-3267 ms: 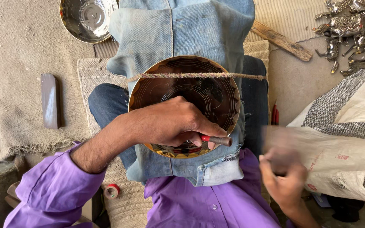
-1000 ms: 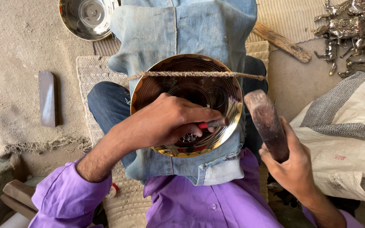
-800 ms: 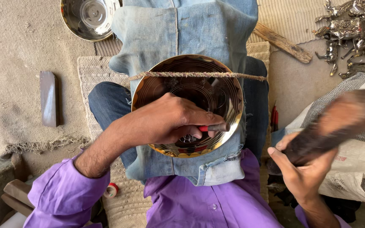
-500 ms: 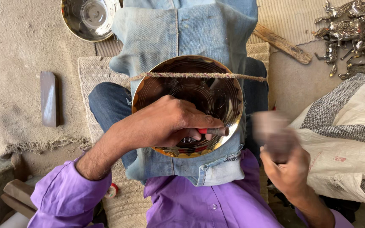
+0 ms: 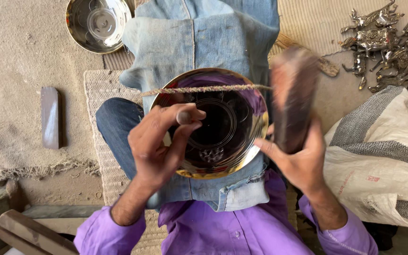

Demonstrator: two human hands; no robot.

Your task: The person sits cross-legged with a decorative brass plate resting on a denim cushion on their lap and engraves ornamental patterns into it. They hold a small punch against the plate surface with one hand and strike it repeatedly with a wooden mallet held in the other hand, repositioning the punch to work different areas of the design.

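A shiny brass bowl (image 5: 244, 101) rests on denim cloth (image 5: 190, 42) over my lap, with a twisted cord (image 5: 213, 88) stretched across its upper rim. My left hand (image 5: 159, 144) hovers over the bowl's left side, its fingers pinched on a small rod-like punch (image 5: 184, 116) whose blunt end shows between thumb and fingers. My right hand (image 5: 301, 158) sits just off the bowl's right rim. It grips a dark wooden mallet (image 5: 293, 94) that stands upright and is blurred by motion.
A second metal bowl (image 5: 99, 23) lies at the top left. A dark rectangular block (image 5: 51, 117) lies on the sandy floor to the left. Several metal animal figurines (image 5: 388, 42) are piled at the top right above a white sack (image 5: 383, 156). Wooden pieces (image 5: 24, 231) sit at the bottom left.
My left hand has drawn back from the bowl's lower middle toward its left side. The right hand has swung the mallet up beside the bowl's right rim.
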